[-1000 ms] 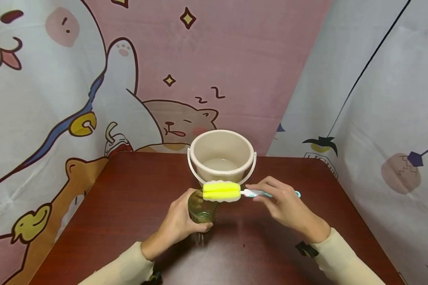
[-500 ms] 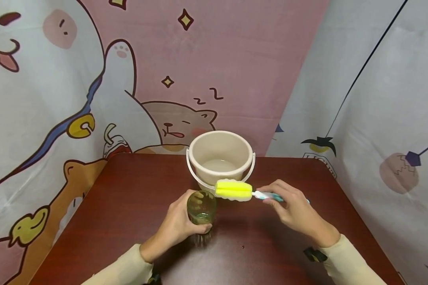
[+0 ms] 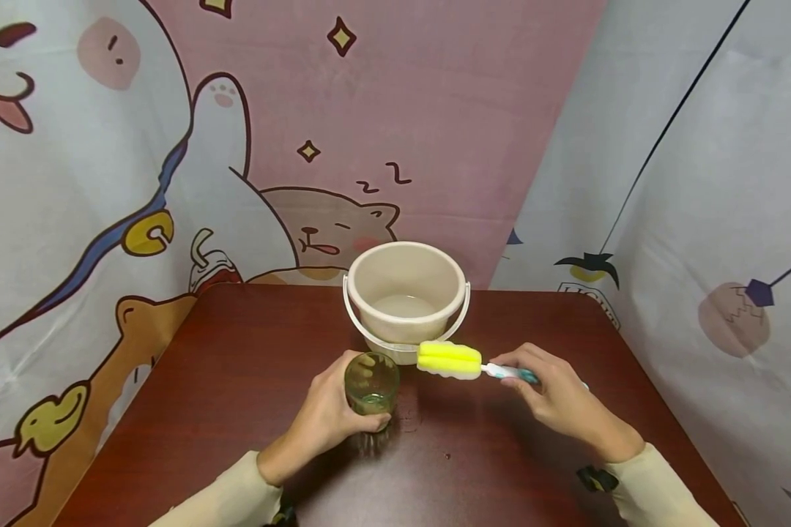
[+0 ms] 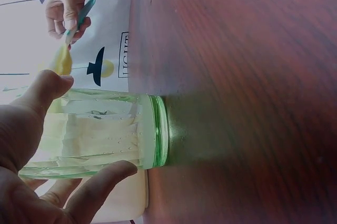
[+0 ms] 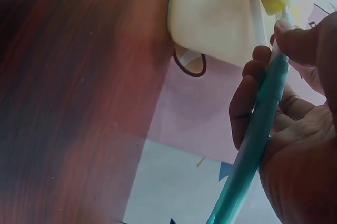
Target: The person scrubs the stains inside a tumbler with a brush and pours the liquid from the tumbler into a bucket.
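My left hand (image 3: 326, 410) grips a clear green drinking glass (image 3: 372, 380), thumb on the near side and fingers round the far side. Droplets cling to the glass wall in the left wrist view. My right hand (image 3: 554, 391) holds a bottle brush by its teal and white handle (image 5: 263, 113), thumb and fingers pinching near the neck. The brush's yellow sponge head (image 3: 450, 360) points left, to the right of the glass and apart from it. In the head view it overlaps the lower front of the beige bucket (image 3: 405, 333).
The bucket stands at the back middle of the dark red wooden table (image 3: 257, 351), its white handle (image 3: 352, 315) hanging down in front. A little liquid shows inside it. Small drops dot the tabletop. A printed cartoon cloth (image 3: 468, 110) hangs behind the table and along both sides.
The bottle brush has moved right and slightly down with my right hand, from overlapping the glass rim to apart from it. My left hand and the glass have hardly moved.
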Tool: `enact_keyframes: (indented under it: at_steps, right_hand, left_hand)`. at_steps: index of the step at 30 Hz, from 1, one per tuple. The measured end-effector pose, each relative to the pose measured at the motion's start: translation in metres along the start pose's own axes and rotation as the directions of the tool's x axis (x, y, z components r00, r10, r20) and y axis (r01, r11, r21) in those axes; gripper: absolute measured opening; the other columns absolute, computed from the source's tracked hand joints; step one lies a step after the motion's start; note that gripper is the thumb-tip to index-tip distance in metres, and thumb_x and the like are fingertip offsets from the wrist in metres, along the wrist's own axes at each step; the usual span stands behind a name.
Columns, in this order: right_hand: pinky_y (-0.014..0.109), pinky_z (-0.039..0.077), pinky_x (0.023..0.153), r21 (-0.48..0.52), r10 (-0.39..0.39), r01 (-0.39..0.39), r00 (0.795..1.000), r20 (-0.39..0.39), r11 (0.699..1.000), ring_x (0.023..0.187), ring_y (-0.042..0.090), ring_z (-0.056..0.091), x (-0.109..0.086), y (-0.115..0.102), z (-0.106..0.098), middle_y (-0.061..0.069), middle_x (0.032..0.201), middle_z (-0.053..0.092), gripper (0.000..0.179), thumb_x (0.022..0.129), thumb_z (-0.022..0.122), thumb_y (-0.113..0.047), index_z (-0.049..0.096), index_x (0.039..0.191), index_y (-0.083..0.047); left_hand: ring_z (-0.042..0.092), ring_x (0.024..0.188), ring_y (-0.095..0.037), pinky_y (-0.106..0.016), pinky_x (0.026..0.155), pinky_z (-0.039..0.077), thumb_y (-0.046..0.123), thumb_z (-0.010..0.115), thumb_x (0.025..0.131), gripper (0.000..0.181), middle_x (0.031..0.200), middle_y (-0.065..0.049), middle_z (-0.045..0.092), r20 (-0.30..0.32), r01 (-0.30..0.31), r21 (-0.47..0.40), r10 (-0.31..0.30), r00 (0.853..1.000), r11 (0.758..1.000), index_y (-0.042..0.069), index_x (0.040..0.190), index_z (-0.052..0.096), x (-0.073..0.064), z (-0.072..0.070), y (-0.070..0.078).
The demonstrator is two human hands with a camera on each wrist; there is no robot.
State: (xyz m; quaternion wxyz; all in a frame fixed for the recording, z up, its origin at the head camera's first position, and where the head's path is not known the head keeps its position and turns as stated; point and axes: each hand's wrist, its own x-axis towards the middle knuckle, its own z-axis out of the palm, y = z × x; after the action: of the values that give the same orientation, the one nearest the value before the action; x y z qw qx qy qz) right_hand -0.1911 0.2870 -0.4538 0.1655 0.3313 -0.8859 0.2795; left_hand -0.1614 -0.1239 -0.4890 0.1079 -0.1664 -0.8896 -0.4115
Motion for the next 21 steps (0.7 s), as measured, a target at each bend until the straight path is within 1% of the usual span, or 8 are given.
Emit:
enact_keyframes:
  at_steps: [4, 6, 9, 11, 14, 17, 21]
  right_hand:
    - [0.013, 0.055, 0.086, 0.008, -0.001, 0.001, 1.0, 0.014, 1.0, 0.095, 0.002, 0.069, -0.004, 0.005, 0.001, -0.014, 0.115, 0.078, 0.045, 0.093, 0.095, 0.001, 0.082, 0.129, -0.023]
    - [0.014, 0.056, 0.086, 0.005, 0.002, -0.003, 1.0, 0.024, 1.0, 0.095, 0.001, 0.069, -0.006, 0.007, 0.002, -0.014, 0.115, 0.077, 0.046, 0.093, 0.095, 0.002, 0.082, 0.129, -0.024]
    - [0.019, 0.059, 0.084, -0.01, 0.013, -0.013, 0.999, 0.041, 1.0, 0.096, 0.0, 0.069, -0.009, 0.01, 0.003, -0.016, 0.115, 0.077, 0.047, 0.093, 0.095, 0.002, 0.082, 0.129, -0.025]
    - [0.023, 0.061, 0.083, -0.025, 0.024, -0.023, 0.998, 0.05, 0.999, 0.095, 0.0, 0.068, -0.011, 0.012, 0.004, -0.016, 0.114, 0.076, 0.047, 0.093, 0.095, 0.001, 0.082, 0.13, -0.026]
    - [0.026, 0.061, 0.079, -0.052, 0.046, -0.043, 0.997, 0.057, 0.998, 0.093, -0.001, 0.065, -0.014, 0.015, 0.005, -0.016, 0.113, 0.075, 0.045, 0.093, 0.095, 0.0, 0.082, 0.129, -0.025]
    - [0.027, 0.06, 0.077, -0.096, 0.056, -0.052, 0.997, 0.048, 0.994, 0.09, -0.001, 0.062, -0.016, 0.018, 0.005, -0.014, 0.11, 0.075, 0.042, 0.093, 0.096, -0.001, 0.083, 0.127, -0.022]
    - [0.027, 0.057, 0.074, -0.158, 0.068, -0.063, 0.997, 0.026, 0.985, 0.086, 0.0, 0.059, -0.019, 0.022, 0.005, -0.007, 0.109, 0.076, 0.036, 0.095, 0.094, 0.0, 0.084, 0.126, -0.015]
  left_hand:
    - [0.081, 0.112, -0.016, -0.039, 0.097, 0.067, 0.03, 0.115, 0.063, 0.089, 0.128, 0.002, 0.082, -0.002, 0.002, -0.001, -0.002, 1.0, 1.0, 0.027, 0.139, 0.069, 0.0, 0.0, 0.0]
    - [0.081, 0.111, -0.015, -0.038, 0.096, 0.067, 0.03, 0.115, 0.062, 0.089, 0.127, 0.005, 0.082, -0.004, -0.002, 0.005, 0.002, 1.0, 1.0, 0.027, 0.138, 0.069, 0.0, 0.0, 0.0]
    - [0.081, 0.111, -0.015, -0.037, 0.096, 0.067, 0.031, 0.115, 0.062, 0.089, 0.125, 0.011, 0.08, -0.012, -0.014, 0.015, 0.014, 1.0, 1.0, 0.026, 0.138, 0.069, 0.0, 0.0, -0.001]
    - [0.081, 0.111, -0.014, -0.037, 0.096, 0.067, 0.031, 0.116, 0.062, 0.089, 0.125, 0.012, 0.079, -0.015, -0.018, 0.02, 0.018, 1.0, 1.0, 0.026, 0.138, 0.07, 0.0, 0.0, -0.001]
    - [0.081, 0.111, -0.016, -0.038, 0.096, 0.067, 0.03, 0.116, 0.062, 0.089, 0.126, 0.006, 0.081, -0.013, -0.019, 0.016, 0.019, 1.0, 1.0, 0.023, 0.138, 0.07, 0.001, 0.0, -0.001]
    - [0.081, 0.112, -0.016, -0.039, 0.097, 0.067, 0.03, 0.115, 0.063, 0.09, 0.128, 0.001, 0.082, -0.006, -0.014, 0.014, 0.014, 1.0, 1.0, 0.02, 0.14, 0.07, 0.001, 0.0, -0.001]
    - [0.081, 0.113, -0.016, -0.039, 0.097, 0.067, 0.031, 0.115, 0.064, 0.09, 0.128, 0.0, 0.082, 0.002, -0.007, 0.013, 0.007, 1.0, 1.0, 0.018, 0.141, 0.071, 0.0, 0.0, 0.0]
